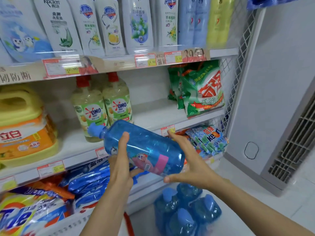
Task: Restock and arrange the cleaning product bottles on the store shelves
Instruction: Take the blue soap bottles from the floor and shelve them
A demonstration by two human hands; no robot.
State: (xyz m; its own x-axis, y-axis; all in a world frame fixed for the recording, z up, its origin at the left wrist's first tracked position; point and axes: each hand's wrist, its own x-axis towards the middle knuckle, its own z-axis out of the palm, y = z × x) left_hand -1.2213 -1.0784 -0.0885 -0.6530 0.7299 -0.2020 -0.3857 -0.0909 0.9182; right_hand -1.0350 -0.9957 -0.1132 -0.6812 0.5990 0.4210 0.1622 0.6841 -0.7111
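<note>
Head view. Carries the bottle (144, 147) on its side, just in front of the front edge of the middle shelf (153, 116), blue cap aimed left and slightly up toward the OMO bottles (92, 109).

Grips mid-body with the left hand (119, 166): thumb over the top, fingers curled underneath. Clasps the base with the right hand (185, 160): forefinger above, thumb below, fingers spread round the end. Probably uses both hands to steady a full, smooth container and to swing it upright.

Leaves a bare stretch of shelf between the OMO bottles and the green bags (201, 92) at the right end; probably the intended slot. Calls for tipping cap-up before setting down, label outward. Risks clipping the OMO bottles with the cap during the turn.

Shows more blue bottles in a wrapped pack (184, 210) on the floor below the hands; hence judged an early stage of restocking.
</note>
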